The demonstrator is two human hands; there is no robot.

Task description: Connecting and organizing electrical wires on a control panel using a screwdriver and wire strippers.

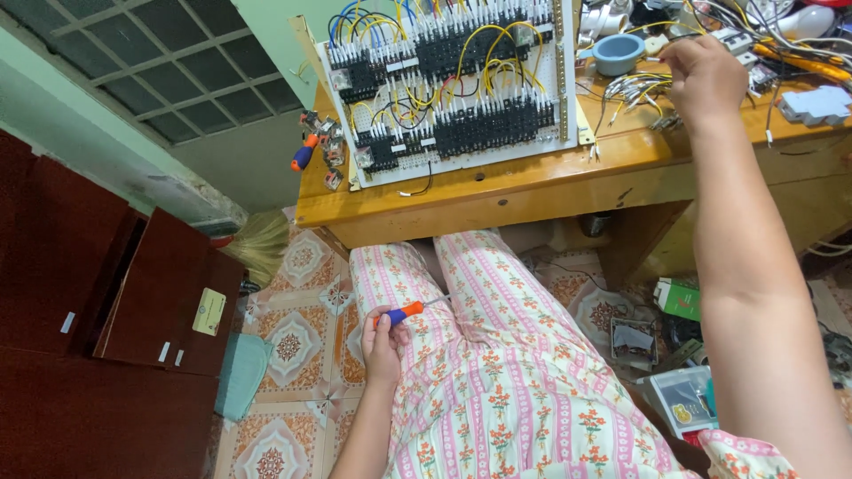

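Orange-and-blue screwdriver (410, 310), thin metal shaft

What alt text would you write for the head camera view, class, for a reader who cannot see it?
A seated person's right hand reaches to loose wires on a wooden desk, while the left hand holds an orange-handled screwdriver in the lap. A wired panel leans on the desk.

The one camera is sitting on the person's head, looking steeply down over their lap toward the wooden table (497, 191) ahead, tilting leftward, taking in the tiled floor (302, 337) close below.
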